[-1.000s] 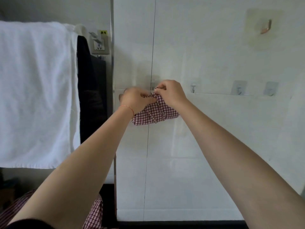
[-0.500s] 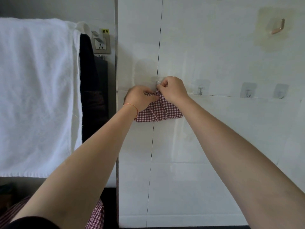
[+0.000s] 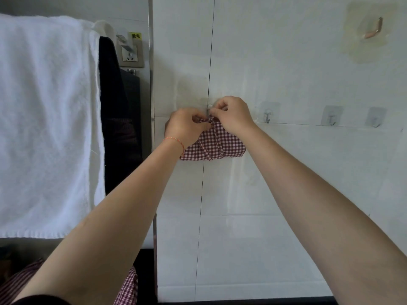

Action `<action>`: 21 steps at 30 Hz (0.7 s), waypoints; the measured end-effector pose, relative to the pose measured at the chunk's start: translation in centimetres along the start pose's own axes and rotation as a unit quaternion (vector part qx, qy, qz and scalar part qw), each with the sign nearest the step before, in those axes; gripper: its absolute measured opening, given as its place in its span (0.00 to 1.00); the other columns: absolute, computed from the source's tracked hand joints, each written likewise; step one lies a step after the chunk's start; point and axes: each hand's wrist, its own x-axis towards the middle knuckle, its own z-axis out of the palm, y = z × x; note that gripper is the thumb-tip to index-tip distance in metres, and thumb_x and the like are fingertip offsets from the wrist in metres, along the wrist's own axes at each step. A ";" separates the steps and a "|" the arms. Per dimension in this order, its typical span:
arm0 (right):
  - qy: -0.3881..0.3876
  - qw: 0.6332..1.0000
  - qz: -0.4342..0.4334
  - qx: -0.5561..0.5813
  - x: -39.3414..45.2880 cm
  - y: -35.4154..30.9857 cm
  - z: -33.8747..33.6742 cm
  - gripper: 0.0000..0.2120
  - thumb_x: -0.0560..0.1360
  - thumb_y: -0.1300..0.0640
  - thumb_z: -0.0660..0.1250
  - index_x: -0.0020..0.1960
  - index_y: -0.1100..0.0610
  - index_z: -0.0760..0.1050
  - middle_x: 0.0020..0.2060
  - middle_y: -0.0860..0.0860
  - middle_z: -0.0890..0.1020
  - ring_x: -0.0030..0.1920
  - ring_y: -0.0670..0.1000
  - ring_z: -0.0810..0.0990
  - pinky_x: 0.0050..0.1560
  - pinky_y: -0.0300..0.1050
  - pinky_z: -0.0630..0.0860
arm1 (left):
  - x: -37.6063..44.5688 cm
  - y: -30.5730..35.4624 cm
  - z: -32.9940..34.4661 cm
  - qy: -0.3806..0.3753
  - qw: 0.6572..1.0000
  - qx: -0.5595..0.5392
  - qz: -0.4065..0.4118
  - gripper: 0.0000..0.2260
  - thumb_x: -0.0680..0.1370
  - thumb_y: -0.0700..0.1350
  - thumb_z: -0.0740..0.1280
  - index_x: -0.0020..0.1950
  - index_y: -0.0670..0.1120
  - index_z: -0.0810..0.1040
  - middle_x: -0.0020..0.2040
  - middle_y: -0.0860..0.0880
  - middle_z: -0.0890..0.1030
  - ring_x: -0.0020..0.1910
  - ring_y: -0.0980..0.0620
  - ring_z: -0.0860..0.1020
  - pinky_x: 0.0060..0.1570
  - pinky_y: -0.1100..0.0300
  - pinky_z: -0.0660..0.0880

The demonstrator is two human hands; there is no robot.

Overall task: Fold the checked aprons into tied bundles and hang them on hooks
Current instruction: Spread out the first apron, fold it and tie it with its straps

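A red-and-white checked apron bundle, tied round with its own strap, is held against the white tiled wall at mid height. My left hand grips its upper left corner. My right hand pinches the strap at the bundle's top, right at a small wall hook that my fingers mostly hide. Whether the strap is over the hook cannot be seen. More checked cloth shows at the bottom left, under my left arm.
Three bare adhesive hooks run along the wall to the right, and a copper hook sits higher up. A white towel hangs at left beside dark cloth and a wall socket.
Both hands have stayed at the hook with the bundle. The bundle now hangs lower and fuller beneath them, and the right fingers have shifted on the strap.
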 end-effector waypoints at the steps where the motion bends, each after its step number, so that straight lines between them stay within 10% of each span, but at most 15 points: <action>1: -0.003 1.000 0.005 -0.008 0.1 0.0 0.2 0.08 0.77 0.56 0.71 0.49 0.61 0.81 0.46 0.52 0.83 0.45 0.49 0.78 0.45 0.39 0.70 | 0.0 -0.1 0.1 -0.006 1.000 0.004 -0.004 0.10 0.74 0.51 0.74 0.55 0.54 0.84 0.51 0.53 0.84 0.51 0.52 0.80 0.59 0.51 0.77; 21: 0.027 0.996 -0.046 -0.068 -1.6 0.9 2.3 0.08 0.76 0.59 0.70 0.55 0.58 0.80 0.46 0.51 0.83 0.46 0.52 0.80 0.49 0.48 0.78 | -0.7 -0.1 0.7 0.003 0.997 0.071 -0.005 0.07 0.76 0.49 0.71 0.54 0.53 0.82 0.49 0.53 0.82 0.48 0.50 0.79 0.51 0.55 0.77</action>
